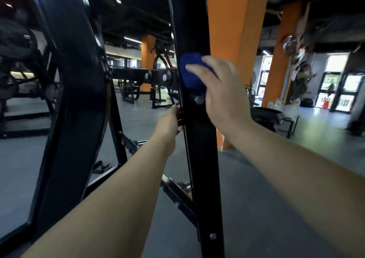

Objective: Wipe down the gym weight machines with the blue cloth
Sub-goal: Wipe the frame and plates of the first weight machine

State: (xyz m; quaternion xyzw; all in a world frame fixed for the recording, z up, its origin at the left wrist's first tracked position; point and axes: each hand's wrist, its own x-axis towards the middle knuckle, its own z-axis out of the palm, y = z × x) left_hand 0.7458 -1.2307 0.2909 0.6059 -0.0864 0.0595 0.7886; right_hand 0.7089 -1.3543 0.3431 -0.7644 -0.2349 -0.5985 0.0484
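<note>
Right now the right hand (219, 92) grasps the bunched blue cloth (190, 72) and presses it on the black upright post (199, 149) of the weight machine, at twelve o'clock from a hex bolt (198, 99). At seven o'clock from the cloth, the left hand (168, 123) curls round the post's edge. An orange pillar (233, 30) stands behind.

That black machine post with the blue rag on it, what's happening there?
A person is cleaning gym equipment. Their right hand presses a bunched blue cloth against the black upright post of a weight machine, just above a bolt. The left hand holds the post's edge lower down. An orange pillar stands behind.
</note>
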